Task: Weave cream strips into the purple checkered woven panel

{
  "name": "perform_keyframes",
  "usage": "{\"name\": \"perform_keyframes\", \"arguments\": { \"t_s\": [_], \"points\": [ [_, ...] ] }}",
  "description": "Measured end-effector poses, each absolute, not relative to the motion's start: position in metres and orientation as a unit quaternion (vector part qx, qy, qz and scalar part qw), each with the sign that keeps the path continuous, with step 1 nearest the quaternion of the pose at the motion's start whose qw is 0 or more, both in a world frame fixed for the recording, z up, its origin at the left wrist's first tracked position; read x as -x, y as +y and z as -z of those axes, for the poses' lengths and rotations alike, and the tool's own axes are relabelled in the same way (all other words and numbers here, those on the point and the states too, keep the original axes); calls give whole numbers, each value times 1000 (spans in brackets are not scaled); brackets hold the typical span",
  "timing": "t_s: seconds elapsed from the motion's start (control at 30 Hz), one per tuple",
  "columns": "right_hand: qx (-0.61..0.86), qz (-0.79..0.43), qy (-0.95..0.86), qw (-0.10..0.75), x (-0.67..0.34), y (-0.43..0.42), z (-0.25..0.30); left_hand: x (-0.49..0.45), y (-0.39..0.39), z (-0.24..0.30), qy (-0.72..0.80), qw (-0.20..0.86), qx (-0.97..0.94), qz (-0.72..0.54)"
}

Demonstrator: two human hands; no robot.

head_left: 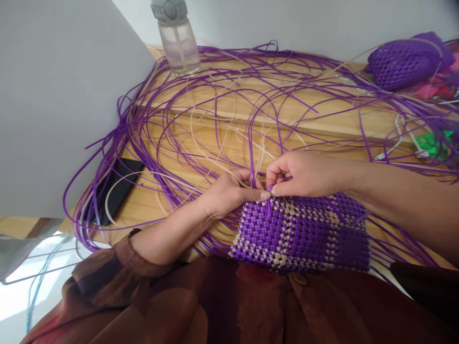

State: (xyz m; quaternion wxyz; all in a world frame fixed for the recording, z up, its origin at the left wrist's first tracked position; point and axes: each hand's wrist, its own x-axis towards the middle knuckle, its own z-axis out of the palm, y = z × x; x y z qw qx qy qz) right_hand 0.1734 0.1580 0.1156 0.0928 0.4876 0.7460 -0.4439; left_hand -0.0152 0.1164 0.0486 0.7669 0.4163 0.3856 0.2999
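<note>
A partly woven purple and cream basket piece (304, 234) rests against my lap at the wooden table's near edge. My left hand (229, 191) grips its top left rim, thumb pressed on the weave, fingers closed. My right hand (301, 174) pinches a purple plastic strand (268, 203) right at the rim, thumb to thumb with the left. Long loose purple and cream strands (215, 119) fan out from the weave across the table.
A black phone (116, 191) lies on the table's left under the strands. A clear water bottle (177, 40) stands at the back. A finished purple woven item (405, 62) sits far right, with a green object (433, 143) and a white cable nearby. A grey wall panel rises on the left.
</note>
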Motion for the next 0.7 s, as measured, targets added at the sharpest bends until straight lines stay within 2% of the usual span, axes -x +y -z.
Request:
{"name": "perform_keyframes", "arguments": {
  "t_s": [0.1, 0.23, 0.27, 0.33, 0.43, 0.57, 0.63, 0.7],
  "points": [
    [-488, 397, 775, 50, -178, 145, -119, 16, 117, -51, 384, 762, -423, -304],
    [-441, 135, 876, -139, -190, 105, -120, 16, 119, -52, 370, 764, -430, -306],
    [-418, 73, 890, -168, -192, 92, -118, 16, 119, -52, 371, 766, -429, -303],
    [-380, 4, 910, -164, -194, 70, -112, 16, 120, -51, 376, 765, -428, -299],
    [-375, -13, 914, -154, -191, 53, -96, 17, 120, -51, 380, 764, -428, -297],
    [-387, -27, 898, -208, -182, 57, -78, 18, 121, -48, 366, 766, -443, -288],
    [-378, -3, 896, -231, -177, 59, -76, 18, 122, -47, 360, 765, -449, -289],
    [-397, 74, 882, -242, -173, 57, -81, 18, 122, -45, 361, 763, -450, -290]
  ]
}}
